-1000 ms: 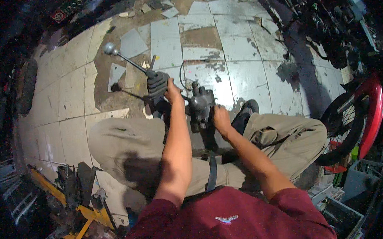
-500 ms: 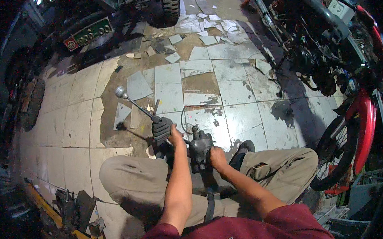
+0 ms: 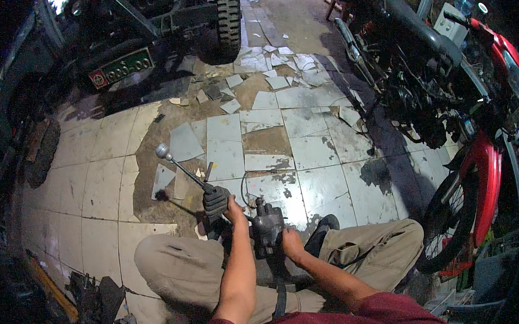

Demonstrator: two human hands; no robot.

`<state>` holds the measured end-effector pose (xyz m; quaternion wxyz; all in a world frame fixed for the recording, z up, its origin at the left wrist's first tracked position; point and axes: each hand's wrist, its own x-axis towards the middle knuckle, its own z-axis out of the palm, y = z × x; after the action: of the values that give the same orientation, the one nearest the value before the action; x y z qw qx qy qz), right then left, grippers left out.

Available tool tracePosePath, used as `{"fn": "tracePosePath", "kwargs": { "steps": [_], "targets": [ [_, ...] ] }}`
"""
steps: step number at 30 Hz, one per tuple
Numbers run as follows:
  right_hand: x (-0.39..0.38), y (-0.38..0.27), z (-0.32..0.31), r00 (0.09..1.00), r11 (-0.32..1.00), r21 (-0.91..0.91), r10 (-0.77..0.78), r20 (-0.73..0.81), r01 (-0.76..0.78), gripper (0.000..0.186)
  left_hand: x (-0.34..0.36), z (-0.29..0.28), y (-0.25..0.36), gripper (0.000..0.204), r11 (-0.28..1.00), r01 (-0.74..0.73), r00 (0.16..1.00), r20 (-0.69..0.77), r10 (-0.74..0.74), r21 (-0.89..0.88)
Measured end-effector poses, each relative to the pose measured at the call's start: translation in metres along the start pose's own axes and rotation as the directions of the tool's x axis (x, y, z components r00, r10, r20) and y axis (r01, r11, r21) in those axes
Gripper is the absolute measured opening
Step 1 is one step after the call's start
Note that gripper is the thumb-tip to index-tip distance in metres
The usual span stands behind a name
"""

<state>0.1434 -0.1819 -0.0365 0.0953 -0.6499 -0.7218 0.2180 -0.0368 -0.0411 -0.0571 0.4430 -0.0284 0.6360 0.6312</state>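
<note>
Between my bent knees is a dark, greasy metal housing (image 3: 268,228) with short round stubs at its top. Beside it on the left, a gear shift lever (image 3: 187,170) slants up and away, with a pale round knob at its far end and a ribbed black rubber boot (image 3: 216,201) round its base. My left hand (image 3: 233,211) is closed against the boot's right side, gripping the lever's base. On the housing's right edge my right hand (image 3: 290,244) is closed, its fingertips partly hidden. How lever and housing join cannot be made out.
Cracked tiles and loose tile shards (image 3: 230,106) cover the floor ahead. A thin dark cable (image 3: 244,184) curves behind the housing. A vehicle's tyre (image 3: 229,24) stands far ahead, a red motorcycle (image 3: 480,178) at right, and yellow metal parts (image 3: 58,291) lie lower left.
My view has tipped upward, so the floor, hands and parts sit lower in the picture. Both hands keep their places on the lever's base and the housing.
</note>
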Motion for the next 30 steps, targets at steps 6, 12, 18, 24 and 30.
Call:
{"fn": "tracePosePath", "kwargs": {
  "steps": [6,12,18,24,30],
  "targets": [
    [0.018,0.006,0.011,0.999,0.995,-0.095,0.021,0.036,-0.017,0.018,0.007,-0.004,-0.008,0.028,0.999,0.040,0.999,0.015,-0.040,0.035],
    [0.019,0.023,0.012,0.991,0.998,-0.069,-0.003,-0.134,-0.006,0.014,0.007,0.013,-0.020,0.032,0.999,-0.015,0.998,-0.056,0.018,0.050],
    [0.005,-0.003,0.001,1.000,0.995,-0.097,-0.016,0.000,0.016,0.018,0.041,-0.007,-0.019,0.020,1.000,-0.003,1.000,0.011,0.003,-0.022],
    [0.006,0.016,0.015,0.993,0.968,-0.248,0.014,-0.116,-0.042,0.022,-0.016,0.006,-0.004,0.023,0.998,0.044,0.999,-0.003,-0.044,0.041],
    [0.010,0.012,0.005,1.000,0.973,-0.229,0.002,-0.027,-0.008,0.018,-0.020,0.010,0.004,0.034,0.994,0.026,0.998,-0.063,-0.019,0.106]
  ]
}}
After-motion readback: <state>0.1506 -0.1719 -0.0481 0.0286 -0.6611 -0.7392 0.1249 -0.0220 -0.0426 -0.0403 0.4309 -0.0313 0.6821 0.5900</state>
